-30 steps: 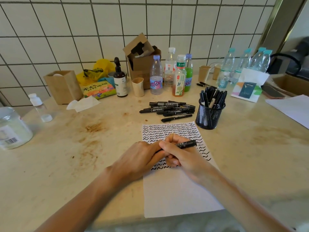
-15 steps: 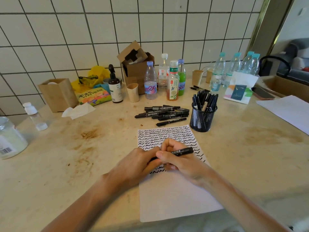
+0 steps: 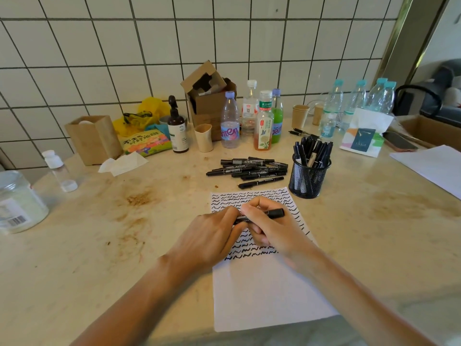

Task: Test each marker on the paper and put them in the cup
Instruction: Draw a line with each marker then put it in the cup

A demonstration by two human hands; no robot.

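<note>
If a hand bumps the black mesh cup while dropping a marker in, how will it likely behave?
The mesh cup looks light, being thin open wire, so it would probably slide on the smooth table. Its markers stand well above the rim and lean, which likely makes it top-heavy and apt to tip.

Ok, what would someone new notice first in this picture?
Two hands, left hand and right hand, gripping one black marker over a sheet of paper covered with squiggles at its far end. Behind it lies a pile of markers, and to the right a mesh cup full of them.
</note>
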